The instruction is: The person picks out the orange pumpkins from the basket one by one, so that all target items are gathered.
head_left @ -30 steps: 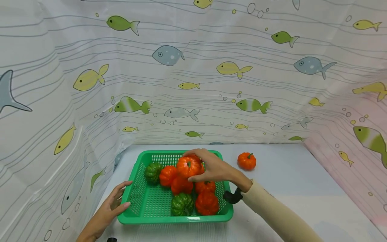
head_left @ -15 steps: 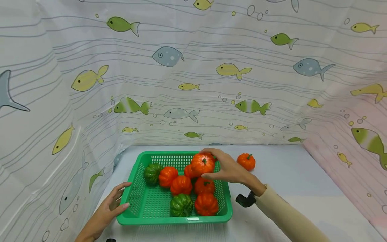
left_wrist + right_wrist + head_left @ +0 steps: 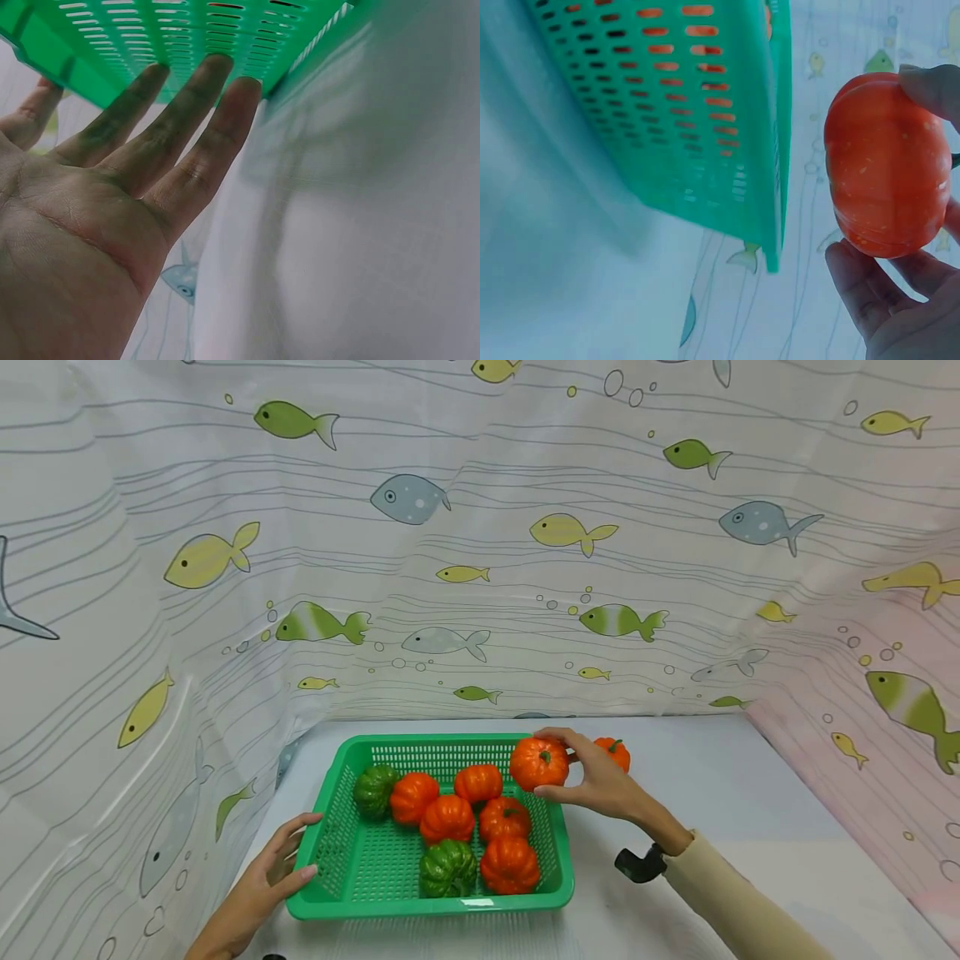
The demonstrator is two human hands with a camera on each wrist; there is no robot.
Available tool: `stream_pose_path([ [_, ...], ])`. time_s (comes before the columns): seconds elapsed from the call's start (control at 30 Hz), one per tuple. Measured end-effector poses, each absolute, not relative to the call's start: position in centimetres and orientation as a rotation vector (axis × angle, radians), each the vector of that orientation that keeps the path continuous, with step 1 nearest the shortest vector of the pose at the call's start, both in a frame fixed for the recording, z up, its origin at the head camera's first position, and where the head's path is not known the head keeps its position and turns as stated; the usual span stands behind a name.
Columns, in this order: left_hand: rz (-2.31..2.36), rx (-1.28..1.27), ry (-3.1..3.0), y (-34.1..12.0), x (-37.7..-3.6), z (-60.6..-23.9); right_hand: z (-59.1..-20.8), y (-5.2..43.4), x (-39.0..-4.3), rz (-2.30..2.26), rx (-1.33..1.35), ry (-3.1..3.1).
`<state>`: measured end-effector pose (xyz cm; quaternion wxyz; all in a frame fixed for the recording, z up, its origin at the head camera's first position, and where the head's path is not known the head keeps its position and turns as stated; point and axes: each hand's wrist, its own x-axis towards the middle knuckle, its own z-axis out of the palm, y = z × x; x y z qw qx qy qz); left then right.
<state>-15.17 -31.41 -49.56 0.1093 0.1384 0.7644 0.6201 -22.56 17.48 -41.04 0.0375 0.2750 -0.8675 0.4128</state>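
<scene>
From the head view: right hand (image 3: 600, 781) curled round an orange pumpkin (image 3: 538, 763), lifted above the far right corner of the green basket (image 3: 352, 868). Left hand (image 3: 273, 872) flat with straight fingers against the basket's left wall, gripping nothing. Inside the basket, five more orange pumpkins and two green pumpkins (image 3: 447, 868), clustered toward its right half. Just beyond the basket's right rim, another small pumpkin (image 3: 617, 753) on the white bench (image 3: 750, 802), partly hidden behind the right hand. Fish-print curtain (image 3: 480, 543) behind and to both sides of the basket. From the left wrist view: left hand (image 3: 112, 187) open, fingertips (image 3: 240, 90) touching the basket's slotted wall (image 3: 172, 37). From the right wrist view: orange pumpkin (image 3: 889, 165) pinched between thumb and fingers (image 3: 862, 292), just beside the basket's outer wall (image 3: 705, 112) and clear of it.
</scene>
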Motion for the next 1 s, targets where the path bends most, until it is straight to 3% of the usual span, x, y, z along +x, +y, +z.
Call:
stream_pose_path([
  [1.0,1.83,0.422,2.252,-31.4,-15.3,-49.8,-45.5,27.4,-21.5,1.207,0.359,-2.706],
])
